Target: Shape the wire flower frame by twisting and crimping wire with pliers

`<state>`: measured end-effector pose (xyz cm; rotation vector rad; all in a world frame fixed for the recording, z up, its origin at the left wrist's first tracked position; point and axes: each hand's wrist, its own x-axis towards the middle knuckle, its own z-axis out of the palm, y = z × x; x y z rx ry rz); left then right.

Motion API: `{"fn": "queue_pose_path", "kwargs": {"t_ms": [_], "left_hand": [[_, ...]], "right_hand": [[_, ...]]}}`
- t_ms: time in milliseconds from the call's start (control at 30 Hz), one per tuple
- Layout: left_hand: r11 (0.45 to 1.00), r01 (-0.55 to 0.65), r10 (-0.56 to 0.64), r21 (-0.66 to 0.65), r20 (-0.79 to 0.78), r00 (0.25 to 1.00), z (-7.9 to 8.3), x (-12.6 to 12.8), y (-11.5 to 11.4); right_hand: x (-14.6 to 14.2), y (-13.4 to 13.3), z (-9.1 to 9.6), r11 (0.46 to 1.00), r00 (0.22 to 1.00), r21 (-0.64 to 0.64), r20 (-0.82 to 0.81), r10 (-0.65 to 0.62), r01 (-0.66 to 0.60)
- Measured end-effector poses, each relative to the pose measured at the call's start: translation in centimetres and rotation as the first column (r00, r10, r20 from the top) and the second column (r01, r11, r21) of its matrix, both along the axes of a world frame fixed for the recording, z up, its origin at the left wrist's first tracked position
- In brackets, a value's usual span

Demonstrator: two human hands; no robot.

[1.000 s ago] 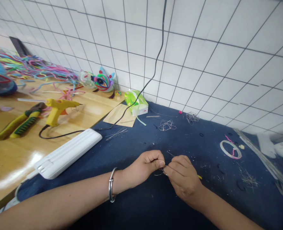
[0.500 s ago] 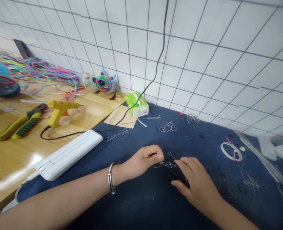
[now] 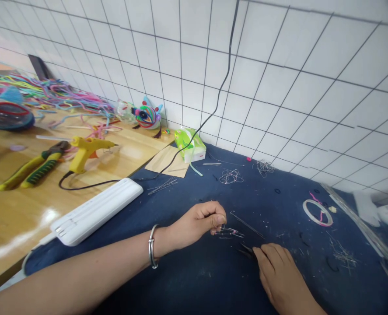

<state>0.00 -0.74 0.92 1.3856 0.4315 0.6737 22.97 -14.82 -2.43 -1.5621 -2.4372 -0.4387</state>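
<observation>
My left hand (image 3: 198, 222) rests on the dark blue cloth (image 3: 187, 280), fingers pinched on a small piece of thin bent wire (image 3: 229, 232) that sticks out to the right. A silver bangle (image 3: 152, 246) circles that wrist. My right hand (image 3: 279, 275) lies lower right, fingers curled down onto a small dark tool (image 3: 247, 250) on the cloth; I cannot make out what it is. A straight thin wire (image 3: 246, 224) lies just beyond the hands.
A white power strip (image 3: 97, 211) lies at the cloth's left edge. On the wooden table sit a yellow glue gun (image 3: 85, 148), green-yellow pliers (image 3: 29, 169) and several coloured pipe cleaners (image 3: 59, 97). A green tissue pack (image 3: 190, 144), wire tangles (image 3: 231, 176) and a tape ring (image 3: 316, 211) lie farther back.
My right hand left the wire piece and moved down and right onto a dark tool on the cloth. My left hand stays pinched on the wire, nearly still.
</observation>
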Motion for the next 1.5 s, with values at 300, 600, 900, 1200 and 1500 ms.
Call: {"fn": "queue_pose_path", "kwargs": {"t_ms": [300, 600, 900, 1200, 1500], "left_hand": [[0.978, 0.041, -0.040, -0.206, 0.007, 0.999, -0.4, 0.4, 0.0], [0.938, 0.042, -0.051, -0.345, -0.017, 0.999, -0.6, 0.6, 0.3], [0.908, 0.035, -0.057, -0.417, -0.040, 0.998, -1.2, 0.7, 0.7], [0.916, 0.016, -0.046, -0.400, -0.065, 0.997, -1.5, 1.1, 1.0], [0.928, 0.012, -0.047, -0.374, -0.085, 0.995, -1.7, 1.2, 1.1]], "right_hand": [[0.6, 2.3, 2.2, 0.998, 0.994, -0.044, -0.089, -0.057, 0.053], [-0.2, 6.5, 2.5, 0.980, 0.987, -0.164, 0.126, -0.096, 0.116], [-0.5, 7.9, 3.6, 0.960, 0.991, -0.246, 0.072, -0.117, 0.131], [1.6, 8.5, 1.1, 0.968, 0.980, -0.251, -0.193, -0.041, -0.009], [0.8, 8.5, 2.5, 0.969, 0.860, -0.243, -0.486, -0.155, 0.037]]}}
